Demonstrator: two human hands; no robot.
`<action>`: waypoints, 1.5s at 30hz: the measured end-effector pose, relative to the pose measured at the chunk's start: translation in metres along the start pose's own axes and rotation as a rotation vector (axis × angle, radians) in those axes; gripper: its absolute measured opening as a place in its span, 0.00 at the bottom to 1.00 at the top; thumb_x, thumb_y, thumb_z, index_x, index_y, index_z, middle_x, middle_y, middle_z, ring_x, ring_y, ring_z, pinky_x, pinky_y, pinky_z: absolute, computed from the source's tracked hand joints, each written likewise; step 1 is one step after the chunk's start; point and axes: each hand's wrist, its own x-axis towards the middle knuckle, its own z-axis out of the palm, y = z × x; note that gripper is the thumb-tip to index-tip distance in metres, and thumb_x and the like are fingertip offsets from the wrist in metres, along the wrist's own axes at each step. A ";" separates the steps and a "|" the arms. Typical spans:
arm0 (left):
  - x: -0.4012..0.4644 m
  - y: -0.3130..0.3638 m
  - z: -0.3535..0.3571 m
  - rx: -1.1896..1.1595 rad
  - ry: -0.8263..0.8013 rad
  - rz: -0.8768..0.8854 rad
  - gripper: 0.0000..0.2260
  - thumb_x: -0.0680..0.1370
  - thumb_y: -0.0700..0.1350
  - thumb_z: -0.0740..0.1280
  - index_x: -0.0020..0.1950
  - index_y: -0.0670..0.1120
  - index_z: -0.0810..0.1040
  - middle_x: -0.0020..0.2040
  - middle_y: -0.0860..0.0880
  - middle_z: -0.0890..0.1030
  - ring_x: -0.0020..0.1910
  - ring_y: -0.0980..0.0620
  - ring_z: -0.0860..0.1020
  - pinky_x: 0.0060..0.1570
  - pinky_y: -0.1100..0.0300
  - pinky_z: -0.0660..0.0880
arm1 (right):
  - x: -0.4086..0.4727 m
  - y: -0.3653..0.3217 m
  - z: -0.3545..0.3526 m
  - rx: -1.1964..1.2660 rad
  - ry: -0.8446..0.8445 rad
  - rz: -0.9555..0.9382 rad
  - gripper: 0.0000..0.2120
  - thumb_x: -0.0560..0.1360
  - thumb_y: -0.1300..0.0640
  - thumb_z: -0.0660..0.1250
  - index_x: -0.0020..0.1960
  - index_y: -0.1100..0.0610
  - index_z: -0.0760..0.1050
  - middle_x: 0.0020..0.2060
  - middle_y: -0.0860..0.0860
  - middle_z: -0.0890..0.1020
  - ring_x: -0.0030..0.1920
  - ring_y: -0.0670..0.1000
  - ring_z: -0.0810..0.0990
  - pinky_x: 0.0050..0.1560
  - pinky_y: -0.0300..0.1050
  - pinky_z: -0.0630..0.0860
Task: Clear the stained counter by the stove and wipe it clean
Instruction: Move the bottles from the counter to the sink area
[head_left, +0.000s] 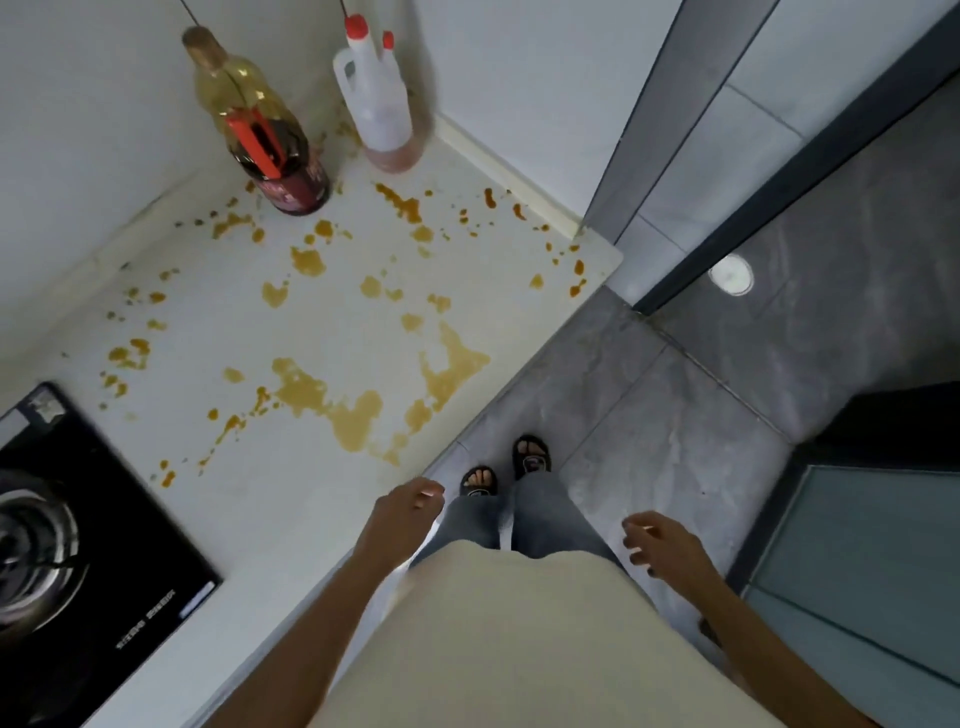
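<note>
The white counter (322, 519) is spattered with many amber-brown stains (332, 400), the largest near its front edge. Two bottles stand in the far corner: a tall clear bottle of dark sauce (270, 140) with a red label, and a white plastic jug (382, 104) with red caps and a little pink liquid. My left hand (402, 514) hovers over the counter's front edge, fingers apart, holding nothing. My right hand (660, 543) hangs over the floor to the right, also empty with fingers loosely spread.
A black glass stove (130, 545) with a metal burner (31, 551) fills the counter's lower left. White walls close the corner behind the bottles. Grey tiled floor (675, 441) lies to the right, with a dark door frame (779, 171) and a round floor drain (731, 274).
</note>
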 end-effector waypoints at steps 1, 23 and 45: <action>0.004 0.010 0.000 -0.004 0.009 0.017 0.06 0.80 0.52 0.65 0.51 0.64 0.79 0.47 0.60 0.85 0.46 0.61 0.82 0.46 0.68 0.75 | 0.005 -0.001 -0.007 -0.019 -0.014 0.013 0.06 0.84 0.54 0.65 0.54 0.50 0.81 0.45 0.52 0.87 0.44 0.52 0.87 0.48 0.48 0.81; 0.074 0.106 -0.083 -0.622 0.460 -0.077 0.06 0.78 0.49 0.71 0.52 0.60 0.84 0.44 0.56 0.88 0.45 0.57 0.86 0.56 0.46 0.83 | 0.148 -0.401 -0.045 -0.159 -0.201 -0.690 0.08 0.79 0.46 0.69 0.57 0.40 0.80 0.51 0.41 0.85 0.48 0.42 0.86 0.54 0.51 0.84; 0.291 0.164 -0.279 -0.768 1.068 0.333 0.51 0.60 0.56 0.85 0.78 0.58 0.62 0.59 0.70 0.75 0.56 0.78 0.75 0.49 0.79 0.74 | 0.256 -0.590 0.094 0.275 0.019 -1.033 0.55 0.60 0.45 0.85 0.78 0.43 0.57 0.69 0.42 0.73 0.66 0.44 0.77 0.65 0.50 0.80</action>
